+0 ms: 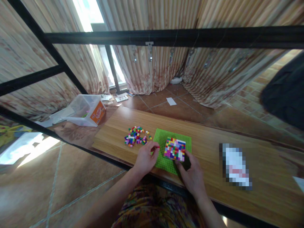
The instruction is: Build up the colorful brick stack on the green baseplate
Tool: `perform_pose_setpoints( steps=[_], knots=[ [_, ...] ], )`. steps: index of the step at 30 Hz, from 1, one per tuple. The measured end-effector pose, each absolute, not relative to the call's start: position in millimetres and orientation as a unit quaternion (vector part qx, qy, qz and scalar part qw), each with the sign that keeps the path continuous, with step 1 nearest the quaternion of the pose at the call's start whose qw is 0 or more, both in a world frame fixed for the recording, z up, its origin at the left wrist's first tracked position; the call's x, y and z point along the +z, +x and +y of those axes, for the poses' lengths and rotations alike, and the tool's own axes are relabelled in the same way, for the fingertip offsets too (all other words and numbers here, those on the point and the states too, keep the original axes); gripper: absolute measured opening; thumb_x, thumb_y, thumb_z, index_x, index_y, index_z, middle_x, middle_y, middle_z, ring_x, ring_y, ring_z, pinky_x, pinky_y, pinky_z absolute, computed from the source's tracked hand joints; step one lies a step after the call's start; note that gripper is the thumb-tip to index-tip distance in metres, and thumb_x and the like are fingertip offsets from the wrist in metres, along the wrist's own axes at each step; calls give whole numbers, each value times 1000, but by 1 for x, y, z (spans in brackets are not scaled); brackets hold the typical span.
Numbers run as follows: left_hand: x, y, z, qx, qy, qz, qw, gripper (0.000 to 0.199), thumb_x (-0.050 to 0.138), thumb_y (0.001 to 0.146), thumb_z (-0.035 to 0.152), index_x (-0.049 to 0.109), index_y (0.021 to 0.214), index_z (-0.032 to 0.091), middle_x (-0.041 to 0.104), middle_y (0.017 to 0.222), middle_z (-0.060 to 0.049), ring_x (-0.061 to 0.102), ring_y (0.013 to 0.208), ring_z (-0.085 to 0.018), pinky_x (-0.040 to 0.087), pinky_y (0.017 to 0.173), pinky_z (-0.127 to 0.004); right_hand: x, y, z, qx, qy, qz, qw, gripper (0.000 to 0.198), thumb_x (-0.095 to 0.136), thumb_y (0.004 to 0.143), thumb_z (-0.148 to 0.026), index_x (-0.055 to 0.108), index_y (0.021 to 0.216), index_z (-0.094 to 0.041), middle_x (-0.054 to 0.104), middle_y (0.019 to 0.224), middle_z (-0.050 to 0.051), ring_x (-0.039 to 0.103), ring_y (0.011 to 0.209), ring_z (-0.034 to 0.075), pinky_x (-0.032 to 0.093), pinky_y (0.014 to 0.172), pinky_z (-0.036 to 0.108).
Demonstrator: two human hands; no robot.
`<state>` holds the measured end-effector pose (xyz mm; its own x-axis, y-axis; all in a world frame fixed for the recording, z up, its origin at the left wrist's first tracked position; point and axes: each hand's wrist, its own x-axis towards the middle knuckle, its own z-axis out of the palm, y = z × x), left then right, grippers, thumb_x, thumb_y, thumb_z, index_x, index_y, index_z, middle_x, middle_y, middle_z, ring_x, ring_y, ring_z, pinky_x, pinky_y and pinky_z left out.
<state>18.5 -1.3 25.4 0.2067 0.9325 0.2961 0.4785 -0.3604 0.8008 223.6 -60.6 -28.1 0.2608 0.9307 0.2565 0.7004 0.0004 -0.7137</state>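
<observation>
A block of multicoloured toy bricks (175,148) stands on a green studded baseplate (163,163). My right hand (193,173) grips this block at its near right corner, thumb at the near side and fingers along the right side. My left hand (146,158) is over the left edge of the baseplate, thumb and forefinger pinched on a small red brick (157,147). Its other fingers are curled in. Left of the baseplate, a loose pile of small coloured bricks (135,138) lies spread on the wooden table (116,126).
A clear plastic box (78,109) with an orange label sits beyond the table's left end. On the right of the table lies a blurred-out object (236,166). A black metal bar (166,38) crosses in front of striped curtains (152,72). Papers lie on the tiled floor.
</observation>
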Motion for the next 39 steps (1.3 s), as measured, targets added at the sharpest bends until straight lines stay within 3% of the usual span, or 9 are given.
perform_pose_setpoints(
  steps=[10, 25, 31, 35, 39],
  knots=[
    [32, 49, 5, 394, 756, 460, 248, 15, 52, 90, 16, 65, 92, 21, 68, 89, -3, 63, 85, -15, 51, 77, -26, -25, 222, -61, 158, -695, -587, 384, 57, 59, 83, -54, 54, 127, -17, 62, 121, 15, 57, 110, 29, 44, 97, 49],
    [33, 63, 12, 256, 839, 467, 115, 15, 48, 91, 18, 62, 93, 19, 60, 94, -7, 57, 90, -20, 50, 84, -35, -23, 222, -62, 164, -684, -595, 388, 55, 57, 85, -52, 52, 129, -18, 61, 124, 15, 56, 113, 29, 43, 98, 50],
    [30, 66, 14, 319, 791, 499, 156, 12, 53, 84, 13, 60, 91, 20, 59, 95, -6, 57, 94, -21, 49, 87, -35, -26, 223, -60, 165, -688, -591, 387, 58, 59, 83, -53, 53, 128, -17, 61, 123, 15, 56, 112, 28, 43, 98, 49],
    [26, 69, 15, 375, 731, 530, 211, 21, 58, 79, 12, 58, 98, 20, 60, 101, -6, 57, 99, -21, 48, 91, -36, -26, 223, -61, 164, -689, -589, 390, 57, 59, 83, -53, 53, 128, -18, 61, 122, 14, 56, 112, 29, 43, 98, 50],
    [18, 72, 16, 400, 673, 546, 299, 27, 61, 76, 12, 58, 101, 20, 62, 100, -5, 60, 92, -18, 50, 84, -34, -26, 223, -61, 166, -691, -585, 390, 58, 59, 83, -54, 53, 129, -19, 62, 122, 14, 56, 113, 30, 43, 98, 51]
  ],
)
